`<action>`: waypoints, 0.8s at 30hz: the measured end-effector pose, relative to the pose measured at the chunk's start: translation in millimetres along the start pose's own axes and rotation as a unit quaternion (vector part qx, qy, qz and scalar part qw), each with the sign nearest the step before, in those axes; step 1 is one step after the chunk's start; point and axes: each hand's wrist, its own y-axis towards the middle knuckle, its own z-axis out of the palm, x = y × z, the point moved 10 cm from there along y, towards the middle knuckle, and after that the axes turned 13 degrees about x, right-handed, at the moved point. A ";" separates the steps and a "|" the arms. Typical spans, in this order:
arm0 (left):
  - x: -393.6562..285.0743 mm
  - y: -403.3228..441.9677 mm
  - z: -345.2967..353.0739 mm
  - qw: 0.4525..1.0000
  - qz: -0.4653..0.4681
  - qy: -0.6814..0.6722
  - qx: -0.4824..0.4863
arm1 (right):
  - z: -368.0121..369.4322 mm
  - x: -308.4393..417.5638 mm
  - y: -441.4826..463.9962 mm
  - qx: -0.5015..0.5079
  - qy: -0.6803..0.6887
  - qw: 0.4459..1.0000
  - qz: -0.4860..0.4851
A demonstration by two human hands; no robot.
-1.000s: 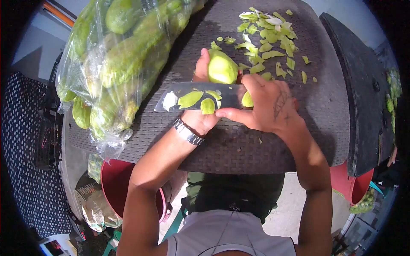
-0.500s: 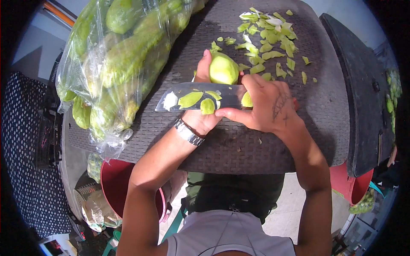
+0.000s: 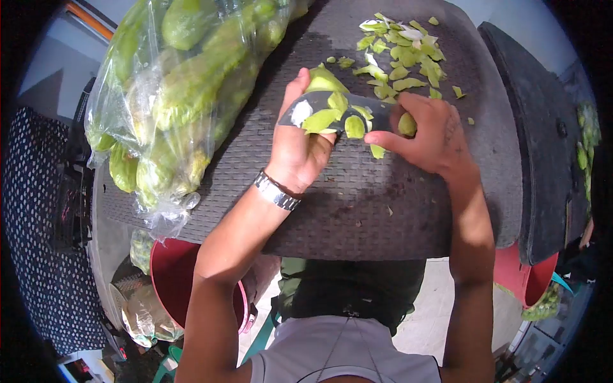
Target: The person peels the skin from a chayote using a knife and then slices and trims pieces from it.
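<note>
My left hand (image 3: 294,148) gripped a green fruit (image 3: 324,79), my right hand (image 3: 431,134) pinched the knife (image 3: 384,116); many peelings (image 3: 407,83) lay cut; bagged fruits (image 3: 191,89) looked unpeeled.

The right hand (image 3: 431,131) and knife (image 3: 382,115), now bearing more peel (image 3: 337,100), have moved rightward and farther from the body, while the green fruit (image 3: 324,79) has shifted leftward
</note>
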 end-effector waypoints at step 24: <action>24.2 -3.0 26.5 0.987 -0.102 -0.040 0.120 | 31.1 32.5 0.7 0.059 0.062 0.996 -0.029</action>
